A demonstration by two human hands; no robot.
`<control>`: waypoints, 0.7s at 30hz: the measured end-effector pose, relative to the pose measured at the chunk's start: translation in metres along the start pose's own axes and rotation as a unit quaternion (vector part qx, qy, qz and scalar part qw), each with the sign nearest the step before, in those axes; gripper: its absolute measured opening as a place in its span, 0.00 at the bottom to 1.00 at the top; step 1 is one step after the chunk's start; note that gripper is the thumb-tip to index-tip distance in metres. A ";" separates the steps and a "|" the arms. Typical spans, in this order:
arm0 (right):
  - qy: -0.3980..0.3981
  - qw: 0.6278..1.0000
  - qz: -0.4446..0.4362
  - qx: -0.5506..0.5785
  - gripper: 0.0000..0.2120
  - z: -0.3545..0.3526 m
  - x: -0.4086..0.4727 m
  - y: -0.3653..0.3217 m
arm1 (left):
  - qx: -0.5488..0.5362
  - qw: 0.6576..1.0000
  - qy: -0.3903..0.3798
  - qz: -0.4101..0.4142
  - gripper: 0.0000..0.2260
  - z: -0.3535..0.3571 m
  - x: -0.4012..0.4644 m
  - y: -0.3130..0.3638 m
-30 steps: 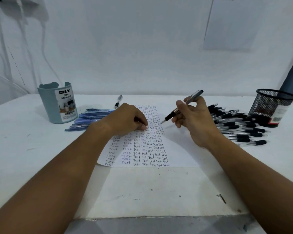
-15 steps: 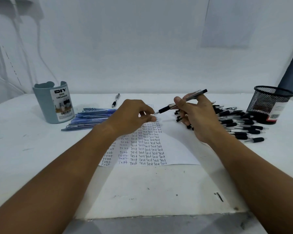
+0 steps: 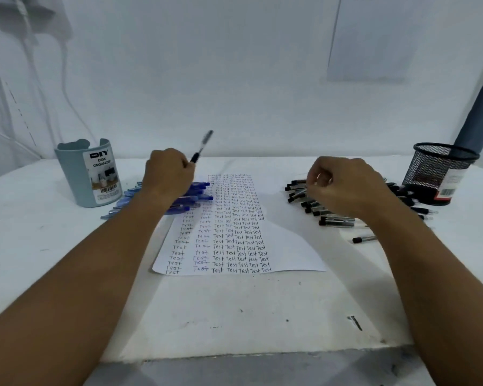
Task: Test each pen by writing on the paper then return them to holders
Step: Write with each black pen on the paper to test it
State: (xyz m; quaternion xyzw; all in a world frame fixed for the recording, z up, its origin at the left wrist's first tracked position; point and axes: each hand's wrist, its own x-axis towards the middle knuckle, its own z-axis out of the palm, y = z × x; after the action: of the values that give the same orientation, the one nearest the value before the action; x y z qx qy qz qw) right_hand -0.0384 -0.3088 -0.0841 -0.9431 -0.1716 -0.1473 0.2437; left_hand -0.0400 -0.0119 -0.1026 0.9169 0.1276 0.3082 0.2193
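Black at the grip and clear along the barrel, a pen sticks up and away from the left hand, whose fingers are curled round its lower end; the upper end is blurred. That hand hangs above the heap of blue pens, which lies on the white table with its right ends touching or overlapping the left edge of the paper. The sheet is filled with columns of the word "Test" (the leftmost columns fainter and more ragged), while its right part is bare. The right hand hovers over the pile of black pens to the right of the sheet, fingers curled inward; whether they pinch a pen there I cannot tell, since the fingertips are turned away. One black pen lies apart, nearer than the pile. The grey-blue desk organizer stands upright at the far left, just beyond the blue pens, and the black mesh holder stands at the far right, close behind the black pile. Between the near edge of the sheet and the table's near edge runs a broad scuffed strip, with both forearms crossing its sides.
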 end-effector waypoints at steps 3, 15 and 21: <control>-0.090 0.992 0.007 -0.088 0.06 -0.005 -0.003 0.003 | 0.044 0.997 -0.015 -0.059 0.11 0.007 0.012 -0.014; -0.152 0.982 -0.003 -0.108 0.07 -0.009 -0.004 0.005 | 0.123 0.989 -0.033 -0.079 0.15 0.017 0.034 -0.022; -0.166 0.971 -0.028 -0.170 0.09 -0.003 -0.004 -0.001 | 0.130 0.985 -0.053 -0.095 0.14 0.024 0.042 -0.025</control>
State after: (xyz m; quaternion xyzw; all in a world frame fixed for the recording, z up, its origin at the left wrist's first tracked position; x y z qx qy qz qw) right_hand -0.0425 -0.3108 -0.0822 -0.9768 -0.2083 -0.0223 0.0439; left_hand 0.0045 0.0176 -0.1104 0.9363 0.2417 0.2174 0.1326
